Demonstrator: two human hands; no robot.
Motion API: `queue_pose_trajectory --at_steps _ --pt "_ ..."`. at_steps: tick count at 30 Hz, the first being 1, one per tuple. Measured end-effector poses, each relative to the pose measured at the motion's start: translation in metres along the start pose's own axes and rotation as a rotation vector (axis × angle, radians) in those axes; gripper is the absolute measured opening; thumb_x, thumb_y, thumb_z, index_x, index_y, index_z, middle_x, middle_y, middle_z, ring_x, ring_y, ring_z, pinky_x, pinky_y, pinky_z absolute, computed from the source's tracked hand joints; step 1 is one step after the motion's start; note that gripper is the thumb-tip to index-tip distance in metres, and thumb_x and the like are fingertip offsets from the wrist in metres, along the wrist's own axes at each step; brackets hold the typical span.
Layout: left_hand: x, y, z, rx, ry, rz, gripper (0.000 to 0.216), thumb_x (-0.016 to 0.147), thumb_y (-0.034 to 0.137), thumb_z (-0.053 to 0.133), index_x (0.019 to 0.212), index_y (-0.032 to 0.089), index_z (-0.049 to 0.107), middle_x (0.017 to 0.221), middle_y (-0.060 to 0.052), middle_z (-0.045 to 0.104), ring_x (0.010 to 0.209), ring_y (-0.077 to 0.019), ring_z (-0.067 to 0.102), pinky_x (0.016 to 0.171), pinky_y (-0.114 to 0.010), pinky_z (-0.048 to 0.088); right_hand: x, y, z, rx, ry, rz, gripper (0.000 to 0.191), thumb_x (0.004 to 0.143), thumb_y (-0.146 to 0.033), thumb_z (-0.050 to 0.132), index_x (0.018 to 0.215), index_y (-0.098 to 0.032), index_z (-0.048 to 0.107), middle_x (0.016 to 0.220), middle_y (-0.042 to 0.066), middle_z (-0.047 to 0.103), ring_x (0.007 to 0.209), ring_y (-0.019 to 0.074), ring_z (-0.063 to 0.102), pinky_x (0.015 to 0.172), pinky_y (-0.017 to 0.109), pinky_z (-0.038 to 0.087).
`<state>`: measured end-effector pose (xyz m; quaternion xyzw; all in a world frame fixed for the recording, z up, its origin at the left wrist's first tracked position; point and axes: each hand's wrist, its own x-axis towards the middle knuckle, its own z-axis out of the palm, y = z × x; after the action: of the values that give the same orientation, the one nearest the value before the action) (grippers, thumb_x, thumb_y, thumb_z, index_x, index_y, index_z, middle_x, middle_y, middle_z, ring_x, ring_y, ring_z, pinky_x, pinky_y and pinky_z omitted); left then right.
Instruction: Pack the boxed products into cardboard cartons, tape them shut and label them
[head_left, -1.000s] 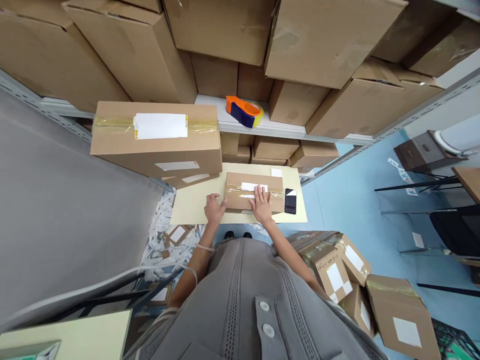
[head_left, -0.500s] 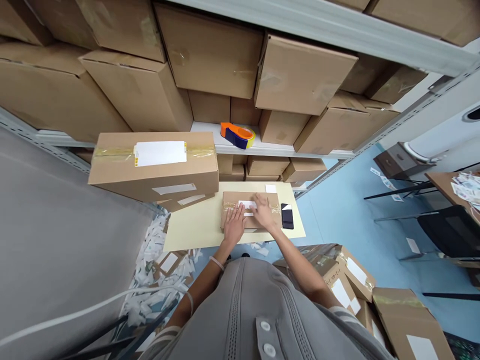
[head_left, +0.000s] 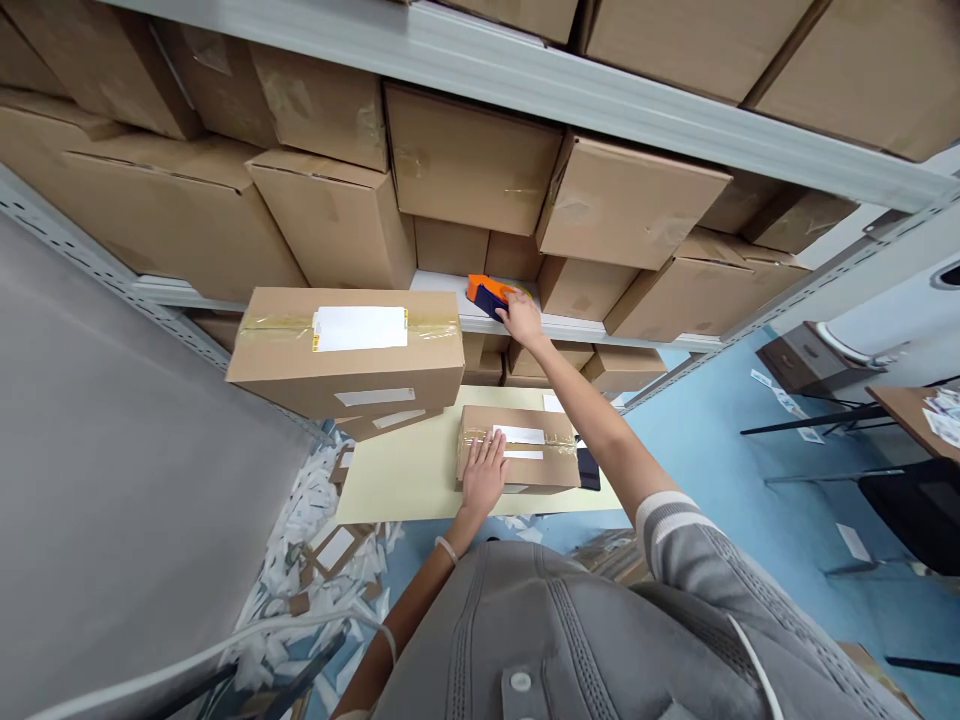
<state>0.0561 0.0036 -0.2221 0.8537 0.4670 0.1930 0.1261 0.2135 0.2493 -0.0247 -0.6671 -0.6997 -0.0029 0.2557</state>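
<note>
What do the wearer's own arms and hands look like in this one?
The left hand and right hand are ungloved. A thin pale band circles the left wrist. The right arm's grey sleeve is short, ending in a white-and-grey striped cuff.

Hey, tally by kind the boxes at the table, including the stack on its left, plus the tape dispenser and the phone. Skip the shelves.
Cardboard boxes: 3 (small box under the left hand, large box, lower box beneath that)
Tape dispensers: 1 (orange and blue tape dispenser, at the right hand)
Phones: 1 (dark phone)
Total: 5
</note>
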Motion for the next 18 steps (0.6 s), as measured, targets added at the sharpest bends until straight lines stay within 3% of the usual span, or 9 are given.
queue_pose_trajectory --at_steps 5,10,14,18 --pt "0.001 0.0 -0.002 -0.002 -0.003 -0.006 0.059 0.1 0.029 0.03 0.158 0.027 0.015 0.159 -0.002 0.03 0.15 -0.0202 0.025 0.127 -0.046 0.016 0.008 -0.003 0.019 0.037 0.039 0.091 0.035 0.094 -0.03 0.058 0.121 -0.008 0.057 0.116 0.023 0.064 0.118 0.0336 0.054 0.106 0.054 0.039" --pt "0.002 -0.001 -0.004 0.007 0.004 0.005 0.059 0.1 0.029 0.029 0.158 0.027 0.016 0.159 -0.002 0.03 0.15 -0.0204 0.025 0.126 -0.047 0.017 -0.005 -0.003 0.013 0.002 0.02 0.057 0.027 0.093 -0.02 0.057 0.117 -0.008 0.059 0.107 0.02 0.065 0.11 0.0314 0.055 0.101 0.049 0.042" --pt "0.003 -0.001 -0.005 0.007 -0.007 0.01 0.059 0.1 0.028 0.028 0.158 0.025 0.018 0.159 -0.002 0.031 0.15 -0.0204 0.026 0.126 -0.047 0.017 -0.047 0.003 0.0 0.046 0.059 -0.017 0.025 0.097 -0.025 0.051 0.116 -0.012 0.06 0.108 0.016 0.065 0.108 0.0291 0.055 0.102 0.046 0.041" --pt "0.003 0.001 -0.009 -0.021 -0.039 -0.009 0.058 0.1 0.029 0.027 0.158 0.023 0.023 0.16 -0.003 0.03 0.151 -0.0206 0.024 0.126 -0.046 0.013 -0.113 0.028 -0.021 0.323 0.133 0.084 0.034 0.097 -0.046 0.048 0.111 -0.018 0.061 0.105 0.01 0.066 0.099 0.0257 0.059 0.094 0.039 0.046"
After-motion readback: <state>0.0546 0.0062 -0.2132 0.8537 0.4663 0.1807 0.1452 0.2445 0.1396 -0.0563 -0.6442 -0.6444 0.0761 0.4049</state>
